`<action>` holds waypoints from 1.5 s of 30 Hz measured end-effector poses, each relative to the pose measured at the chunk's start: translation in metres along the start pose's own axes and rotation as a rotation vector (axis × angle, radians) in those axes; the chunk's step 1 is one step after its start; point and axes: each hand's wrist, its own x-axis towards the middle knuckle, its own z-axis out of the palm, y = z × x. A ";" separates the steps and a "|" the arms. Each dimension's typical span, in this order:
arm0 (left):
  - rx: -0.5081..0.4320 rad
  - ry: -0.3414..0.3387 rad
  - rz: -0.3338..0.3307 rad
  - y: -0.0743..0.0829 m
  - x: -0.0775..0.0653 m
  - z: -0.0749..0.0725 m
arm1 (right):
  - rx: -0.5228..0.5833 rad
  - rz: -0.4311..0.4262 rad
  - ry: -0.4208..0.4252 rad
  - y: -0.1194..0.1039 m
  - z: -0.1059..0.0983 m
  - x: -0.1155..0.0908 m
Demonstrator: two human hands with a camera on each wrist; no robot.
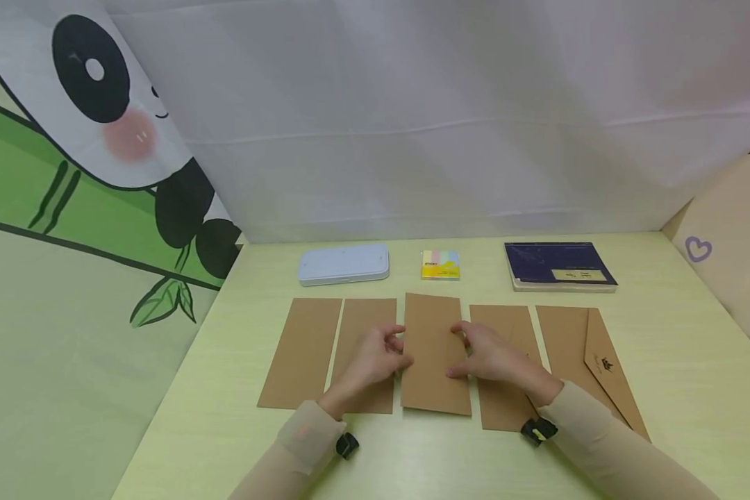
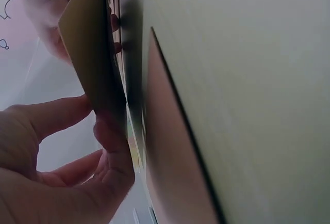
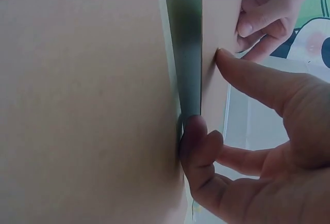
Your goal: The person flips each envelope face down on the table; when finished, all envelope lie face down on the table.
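Observation:
A plain brown kraft envelope [image 1: 436, 354] is held by both hands, raised slightly off the table in the middle of a row. My left hand [image 1: 380, 355] pinches its left edge; in the left wrist view, the thumb and curled fingers [image 2: 113, 141] grip the envelope [image 2: 93, 48] from both faces. On the opposite edge, my right hand [image 1: 490, 354] pinches it, the thumb on the upper face and curled fingers [image 3: 198, 146] at the underside. Under the left forearm lies another envelope [image 1: 369, 347], and beneath the right hand one [image 1: 500, 406] is partly covered.
At the far left lies an envelope [image 1: 300, 354]; at the far right, one with its flap and crown print showing [image 1: 565, 347]. Behind the row sit a pale blue case [image 1: 344, 264], a sticky-note pack [image 1: 440, 265] and a dark blue book [image 1: 556, 262]. A white curtain [image 1: 437, 125] backs the table.

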 end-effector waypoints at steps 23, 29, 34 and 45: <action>0.386 -0.012 -0.014 0.006 0.000 0.010 | -0.107 0.049 0.032 -0.007 0.001 -0.001; 0.383 -0.021 -0.009 0.008 -0.001 0.010 | -0.059 0.035 0.049 -0.007 -0.001 -0.003; 0.375 -0.024 0.003 0.011 -0.002 0.012 | -0.017 0.012 0.064 -0.002 -0.009 -0.010; 0.383 -0.032 0.169 0.013 0.000 0.023 | 0.050 -0.154 0.051 0.021 -0.028 -0.024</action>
